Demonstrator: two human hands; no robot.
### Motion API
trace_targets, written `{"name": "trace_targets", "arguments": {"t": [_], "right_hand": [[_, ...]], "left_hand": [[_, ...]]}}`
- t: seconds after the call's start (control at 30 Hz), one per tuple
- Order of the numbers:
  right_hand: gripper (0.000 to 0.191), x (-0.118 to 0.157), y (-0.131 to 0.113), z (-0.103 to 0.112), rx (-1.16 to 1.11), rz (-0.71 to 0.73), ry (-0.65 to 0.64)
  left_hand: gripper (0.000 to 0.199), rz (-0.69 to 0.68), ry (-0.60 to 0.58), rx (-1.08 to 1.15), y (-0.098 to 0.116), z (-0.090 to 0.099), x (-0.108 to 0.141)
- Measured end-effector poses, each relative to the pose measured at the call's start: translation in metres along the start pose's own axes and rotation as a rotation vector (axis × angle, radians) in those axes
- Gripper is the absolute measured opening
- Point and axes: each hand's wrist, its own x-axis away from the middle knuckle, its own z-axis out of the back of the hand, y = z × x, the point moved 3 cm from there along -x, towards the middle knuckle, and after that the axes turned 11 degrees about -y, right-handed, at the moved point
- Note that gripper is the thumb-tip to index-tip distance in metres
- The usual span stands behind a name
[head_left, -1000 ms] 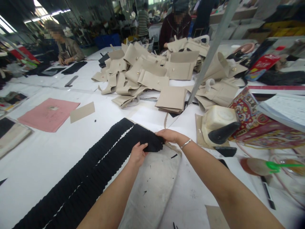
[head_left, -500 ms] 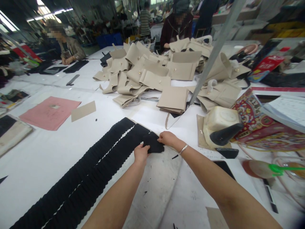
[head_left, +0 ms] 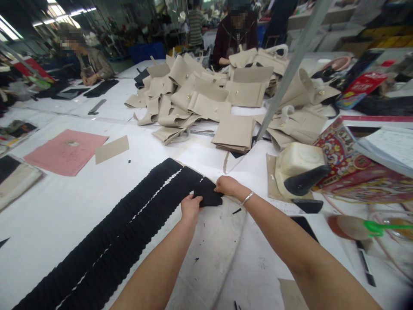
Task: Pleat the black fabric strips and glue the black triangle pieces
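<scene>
A black fabric piece point(head_left: 209, 193) is pinched between my two hands at the upper end of the rows. My left hand point(head_left: 191, 206) closes on its near left edge, thumb on top. My right hand point(head_left: 226, 186), below a silver bracelet, grips its right side with closed fingers. Two long rows of overlapping black pieces point(head_left: 129, 219) slant across the table toward the lower left, a thin pale gap between them. Under the held piece and to its right lies a stained whitish board point(head_left: 216, 249) with small black scraps.
Beige bag parts point(head_left: 206, 94) are heaped behind my hands, beside a slanting metal pole point(head_left: 287, 82). At right stand a cream container point(head_left: 301, 161), a red patterned box point(head_left: 351, 168) and a drink cup point(head_left: 348, 226). A pink sheet point(head_left: 66, 150) lies left. Two people sit across the table.
Both hands stay on the black piece, with hardly any movement. The whole view has shifted very slightly.
</scene>
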Motion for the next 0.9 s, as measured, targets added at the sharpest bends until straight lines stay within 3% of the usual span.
{"name": "trace_targets", "arguments": {"t": [0.47,0.63,0.83,0.9], "right_hand": [[0.029,-0.0042,0.0047,-0.0009,-0.025,0.010,0.004],[0.026,-0.0059,0.0065,-0.0028,-0.014,0.018,0.029],[0.017,-0.0025,0.0076,-0.0005,-0.095,0.144,0.181],[0.021,-0.0024,0.0082,0.0002,-0.191,0.209,0.168]], "left_hand": [[0.017,-0.051,0.010,0.104,0.0024,0.0052,0.0000],[0.019,-0.019,0.031,0.031,0.0012,0.0016,-0.0045],[0.015,-0.031,-0.024,-0.001,0.0005,0.0002,-0.0018],[0.015,-0.047,-0.044,0.046,0.0009,0.0015,0.0007]]}}
